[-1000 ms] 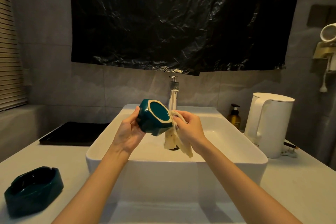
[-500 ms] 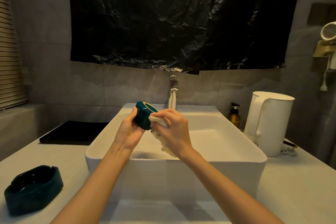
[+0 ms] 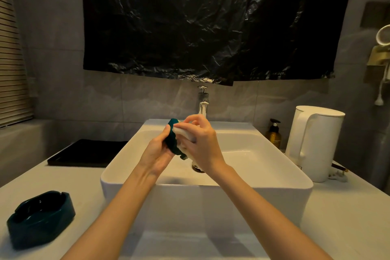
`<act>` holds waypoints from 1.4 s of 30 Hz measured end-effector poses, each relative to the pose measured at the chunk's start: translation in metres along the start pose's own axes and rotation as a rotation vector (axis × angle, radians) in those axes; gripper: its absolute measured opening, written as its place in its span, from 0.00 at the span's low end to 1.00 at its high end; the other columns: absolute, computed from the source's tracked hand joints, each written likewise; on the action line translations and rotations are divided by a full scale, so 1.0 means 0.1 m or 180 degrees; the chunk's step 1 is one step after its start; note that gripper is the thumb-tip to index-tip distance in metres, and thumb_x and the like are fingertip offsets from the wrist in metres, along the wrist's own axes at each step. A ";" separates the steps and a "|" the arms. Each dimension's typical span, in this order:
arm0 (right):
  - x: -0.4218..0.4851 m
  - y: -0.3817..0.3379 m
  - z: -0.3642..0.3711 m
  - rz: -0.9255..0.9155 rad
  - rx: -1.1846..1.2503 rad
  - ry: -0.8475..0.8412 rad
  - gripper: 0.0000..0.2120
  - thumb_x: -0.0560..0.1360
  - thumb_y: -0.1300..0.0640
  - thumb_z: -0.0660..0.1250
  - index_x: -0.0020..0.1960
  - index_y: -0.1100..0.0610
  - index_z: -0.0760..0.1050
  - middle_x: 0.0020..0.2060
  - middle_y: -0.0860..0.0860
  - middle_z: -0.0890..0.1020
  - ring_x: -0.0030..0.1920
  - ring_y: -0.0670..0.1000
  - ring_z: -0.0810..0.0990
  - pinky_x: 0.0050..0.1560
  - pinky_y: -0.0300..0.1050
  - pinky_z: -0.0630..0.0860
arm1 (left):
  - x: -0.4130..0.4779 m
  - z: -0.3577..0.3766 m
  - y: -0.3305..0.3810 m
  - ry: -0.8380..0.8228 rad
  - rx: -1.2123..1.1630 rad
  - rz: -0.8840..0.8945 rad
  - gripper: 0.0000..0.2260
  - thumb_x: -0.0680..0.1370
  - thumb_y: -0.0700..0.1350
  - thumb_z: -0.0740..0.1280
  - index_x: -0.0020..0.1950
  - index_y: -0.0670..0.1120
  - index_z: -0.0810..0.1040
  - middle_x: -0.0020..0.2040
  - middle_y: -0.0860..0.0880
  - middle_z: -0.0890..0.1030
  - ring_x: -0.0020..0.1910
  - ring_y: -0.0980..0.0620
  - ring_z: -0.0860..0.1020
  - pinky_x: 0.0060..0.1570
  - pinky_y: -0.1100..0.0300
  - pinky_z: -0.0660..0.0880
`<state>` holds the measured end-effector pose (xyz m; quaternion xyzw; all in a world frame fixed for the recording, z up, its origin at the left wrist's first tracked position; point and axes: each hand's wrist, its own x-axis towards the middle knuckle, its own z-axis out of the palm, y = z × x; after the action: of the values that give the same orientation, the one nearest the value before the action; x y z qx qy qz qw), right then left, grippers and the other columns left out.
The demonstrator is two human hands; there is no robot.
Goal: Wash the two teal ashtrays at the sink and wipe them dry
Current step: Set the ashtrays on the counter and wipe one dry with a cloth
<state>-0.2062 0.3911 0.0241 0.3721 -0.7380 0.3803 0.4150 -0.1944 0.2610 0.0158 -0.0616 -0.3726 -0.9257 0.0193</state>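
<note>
The left hand (image 3: 157,153) gripped one ashtray (image 3: 171,144), thumb and fingers curled round it, holding it tilted on edge above the sink (image 3: 263,184). The right hand (image 3: 203,143) was just right of the left and held a pale cloth (image 3: 184,132), bunched under curled fingers and pressed to the ashtray. The tap (image 3: 203,102) stood just beyond both hands. The second ashtray (image 3: 40,216) sat upright on the counter (image 3: 348,217), well left of the left hand and nearer the person.

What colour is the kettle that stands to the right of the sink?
The kettle is white; the head view shows it.
</note>
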 end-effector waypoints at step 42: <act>-0.07 0.16 -0.34 0.1075 0.0669 -0.0226 0.09 0.73 0.61 0.71 0.51 0.52 0.83 0.47 0.45 0.81 0.49 0.43 0.78 0.46 0.30 0.75 | -0.22 0.13 0.04 -0.0088 0.0367 -0.0165 0.13 0.80 0.46 0.59 0.61 0.42 0.75 0.52 0.41 0.79 0.54 0.46 0.77 0.49 0.52 0.79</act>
<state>-0.2063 0.4296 0.0266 0.2975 -0.7604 0.5060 0.2779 -0.1711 0.2667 0.0251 -0.0636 -0.4270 -0.9020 -0.0063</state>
